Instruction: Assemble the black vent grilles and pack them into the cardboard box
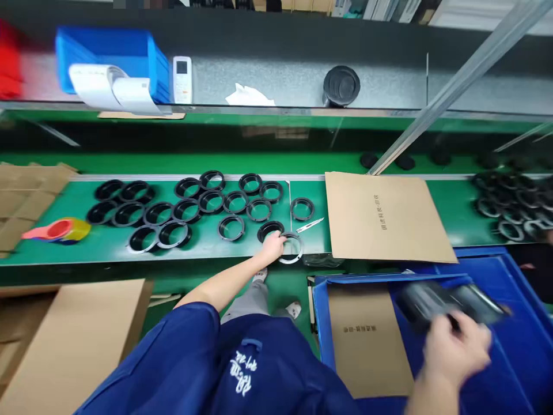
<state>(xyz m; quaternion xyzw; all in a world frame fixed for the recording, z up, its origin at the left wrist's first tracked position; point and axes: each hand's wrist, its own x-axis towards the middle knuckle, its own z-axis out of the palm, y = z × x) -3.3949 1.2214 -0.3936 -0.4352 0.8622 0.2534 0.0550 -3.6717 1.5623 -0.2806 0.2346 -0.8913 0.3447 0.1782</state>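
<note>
My left hand [273,248] reaches to the front edge of the green bench, its fingers closed on the rim of a black ring with a pale grey edge [301,249]. Just behind those fingers lies another black ring [266,229]. Over the blue bin [322,323] at the right, my right hand [460,346] is closed around dark, glossy ring-like parts [425,302], smeared by motion. How many it holds I cannot tell. Several more black rings [211,202] stand on the bench to the left, and a single ring [302,209] sits behind my left hand.
A cardboard sheet [389,219] covers the bench right of centre; another cardboard sheet [371,346] lies inside the bin. A tape roll [58,229] and white tweezers-like tool [310,225] rest on the bench. A metal post [453,86] slants across. More rings [514,199] crowd the far right.
</note>
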